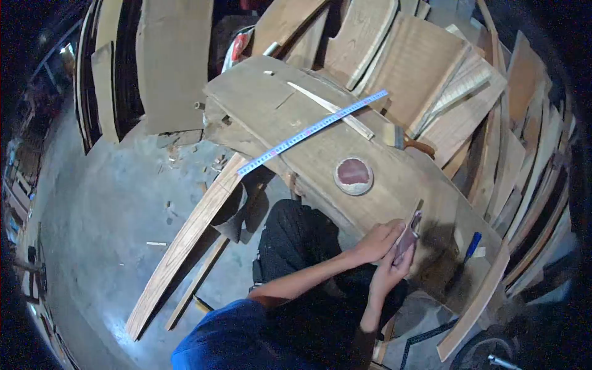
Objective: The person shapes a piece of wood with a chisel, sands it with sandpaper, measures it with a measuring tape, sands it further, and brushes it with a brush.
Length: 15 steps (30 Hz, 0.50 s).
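Observation:
My left hand (377, 242) and my right hand (392, 271) are close together above the right part of the workbench. Both are closed around a small reddish-brown flat piece (405, 243) with a dark metal part at its upper end. Its exact kind is hard to make out. A round tin (354, 175) with dark red contents and a pale patch stands beyond my hands. Behind it lies a brush (394, 136) with a wooden handle. A blue and white measuring tape (311, 130) stretches across the bench, crossing a thin pale wood strip (327, 108).
A long curved board (185, 250) leans from the bench's left edge to the floor. Many wooden panels (419, 68) are stacked behind and to the right. A blue-handled tool (473, 245) lies on the workbench (259, 92) at right. Wood scraps litter the concrete floor (105, 203).

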Motion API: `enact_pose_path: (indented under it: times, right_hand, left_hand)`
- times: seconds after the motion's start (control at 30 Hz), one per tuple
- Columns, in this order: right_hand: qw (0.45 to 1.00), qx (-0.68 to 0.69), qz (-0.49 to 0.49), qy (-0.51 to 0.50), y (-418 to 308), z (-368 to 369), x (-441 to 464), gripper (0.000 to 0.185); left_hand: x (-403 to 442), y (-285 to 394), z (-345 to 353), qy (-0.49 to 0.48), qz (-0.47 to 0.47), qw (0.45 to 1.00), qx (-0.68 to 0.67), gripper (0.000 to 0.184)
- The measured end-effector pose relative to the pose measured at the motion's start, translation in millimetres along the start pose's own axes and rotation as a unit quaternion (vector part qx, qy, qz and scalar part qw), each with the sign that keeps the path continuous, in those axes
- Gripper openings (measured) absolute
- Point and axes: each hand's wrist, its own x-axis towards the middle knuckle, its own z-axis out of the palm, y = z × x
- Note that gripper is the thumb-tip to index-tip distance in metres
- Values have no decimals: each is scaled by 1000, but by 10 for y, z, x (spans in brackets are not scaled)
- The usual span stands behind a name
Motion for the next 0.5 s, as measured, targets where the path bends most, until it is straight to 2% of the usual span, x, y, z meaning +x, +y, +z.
enact_pose_path:
  times: [0.07,0.1,0.13,0.17,0.2,0.27,0.3,0.33,0.37,0.4,0.47,0.5]
  right_hand:
    - [991,46,15,-125,-141,-164,-54,37]
    - [987,41,-65,-143,-216,-185,-66,40]
    - [988,36,-60,-139,-232,-208,-46,40]
    - [979,120,12,-165,-241,-231,-20,38]
    - [959,202,83,-182,-242,-277,7,36]
    - [969,97,40,-226,-5,-473,133,33]
    - [975,63,7,-211,70,-460,157,32]
    - [980,27,-23,-197,88,-434,179,31]
    - [985,51,-13,-162,16,-382,159,28]
    - [989,74,-6,-126,-90,-319,148,26]
    - [982,63,-109,-143,-316,-322,218,33]
    - [974,71,-109,-185,-265,-276,240,37]
  left_hand:
    - [-4,-98,66,7,27,999,21,33]
    - [-42,-47,65,2,25,999,20,33]
    - [-94,56,44,15,-21,1000,15,32]
    - [-149,108,36,23,-66,997,12,33]
    - [-202,27,62,5,-70,997,8,33]
    - [-321,-205,165,1,13,990,-139,32]
    - [-405,-156,203,-24,4,989,-145,32]
    - [-506,-51,217,-16,-42,992,-119,31]
    - [-605,16,220,-9,-89,992,-90,29]
    - [-674,26,222,-36,-97,990,-93,29]
    - [-729,46,224,-48,-126,989,-59,28]
    - [-724,158,210,-16,-112,991,-72,27]
